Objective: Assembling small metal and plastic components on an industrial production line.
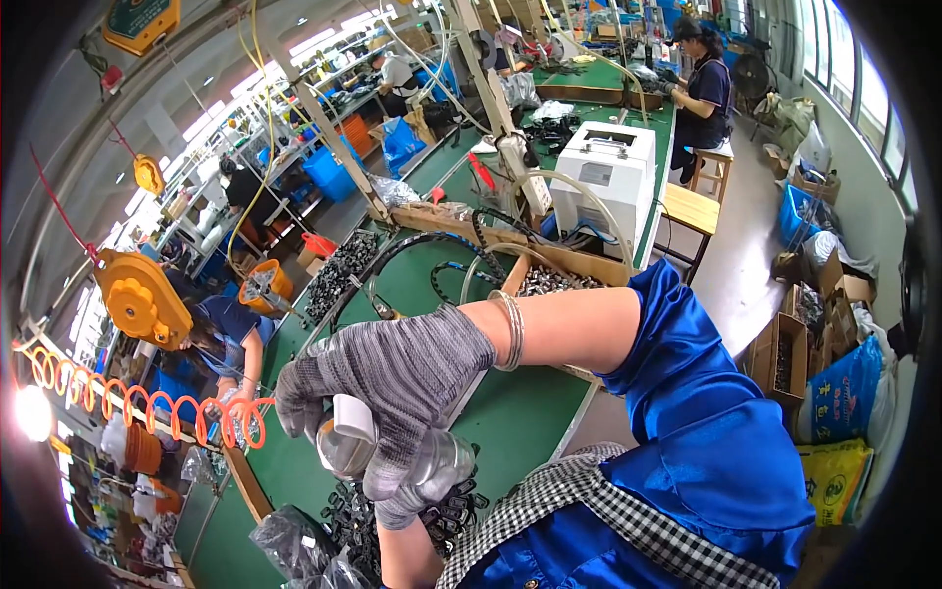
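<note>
My right hand (392, 358), in a grey knitted glove, reaches across in front of me, its fingers curled over a clear plastic container (343, 450) with a white part (354, 418) on it. Just below, my left hand (400, 503), gloved the same way and mostly hidden, is closed around the lower side of this container. The container's exact kind is hard to make out. Under both hands lies a pile of small black parts (456, 510) on the green worktable (530, 402). A clear plastic bag (294, 545) sits beside the pile.
A wooden-edged bin of small metal parts (549, 283) and a white machine (606, 182) stand beyond my right arm. An orange coiled hose (177, 412) and a yellow tool balancer (142, 299) hang at left. Co-workers sit across the table (231, 339) and farther back (702, 93).
</note>
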A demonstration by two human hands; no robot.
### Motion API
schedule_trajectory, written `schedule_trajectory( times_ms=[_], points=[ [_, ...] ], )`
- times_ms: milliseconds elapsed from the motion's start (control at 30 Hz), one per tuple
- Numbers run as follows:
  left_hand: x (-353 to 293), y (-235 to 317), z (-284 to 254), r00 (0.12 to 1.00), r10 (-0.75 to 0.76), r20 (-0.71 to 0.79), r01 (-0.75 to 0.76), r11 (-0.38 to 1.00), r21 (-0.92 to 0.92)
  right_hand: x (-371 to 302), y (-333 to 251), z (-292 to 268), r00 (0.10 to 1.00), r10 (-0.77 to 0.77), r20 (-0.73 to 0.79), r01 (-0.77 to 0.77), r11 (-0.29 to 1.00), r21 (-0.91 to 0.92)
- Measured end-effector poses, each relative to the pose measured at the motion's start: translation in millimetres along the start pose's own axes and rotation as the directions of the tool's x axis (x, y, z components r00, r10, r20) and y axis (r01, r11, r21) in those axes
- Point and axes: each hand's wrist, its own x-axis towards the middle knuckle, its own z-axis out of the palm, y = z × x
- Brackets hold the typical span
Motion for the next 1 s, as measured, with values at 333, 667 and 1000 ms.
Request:
schedule_trajectory(
  times_ms=[333, 667, 1000],
  points=[
    [17.1, 2.3, 16.8, 0.678, 0.324, 0.659, -0.269, 0.945, -0.188, -3.5, 14.1, 8.5, 0.996, -0.076, 0.048, 0.018, 0.695, 0.719],
    [22.4, -10.5, -5.7, 0.95, 0.147, 0.275, -0.17, 0.983, 0.063, -32.1, -16.6, 23.5, 0.817, 0.072, -0.573, -0.339, 0.863, -0.375],
    [29.0, -48.6, -3.9, 0.957, 0.122, 0.265, -0.285, 0.586, 0.759, -71.9, -6.4, 45.7, 0.815, 0.066, -0.576, -0.422, 0.748, -0.511]
  ],
)
